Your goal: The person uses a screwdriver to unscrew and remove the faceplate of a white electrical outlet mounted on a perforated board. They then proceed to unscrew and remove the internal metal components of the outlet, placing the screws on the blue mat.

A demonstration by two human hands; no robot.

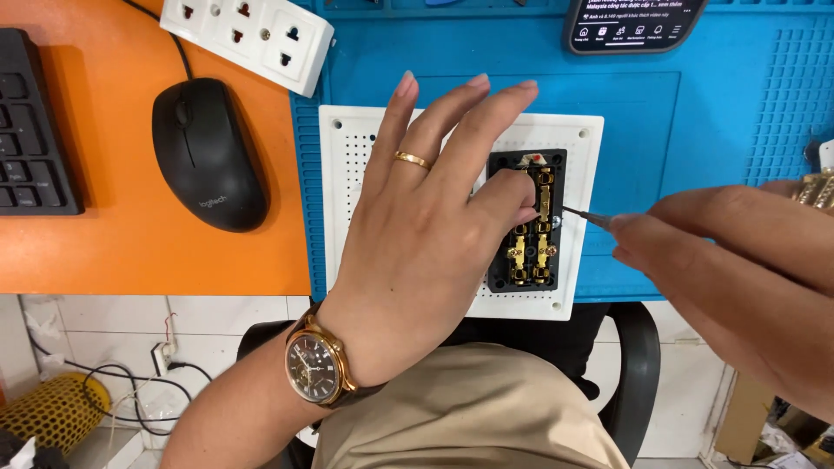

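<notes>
My left hand (430, 230), with a gold ring and a wristwatch, lies flat on a white perforated tray (573, 148) and presses a black socket module (530, 221) with brass contacts; its index finger rests on the module's upper part. My right hand (730, 260) comes in from the right and pinches a thin dark screwdriver (586, 214). The tool's tip touches the module's right edge. Much of the tray's left half is hidden under my left hand.
The tray lies on a blue work mat (712, 130) beside an orange desk surface (113, 252). A black mouse (208, 155), a keyboard (30, 130), a white multi-socket strip (252, 39) and a phone (634, 22) are around. A black chair (638, 382) sits below.
</notes>
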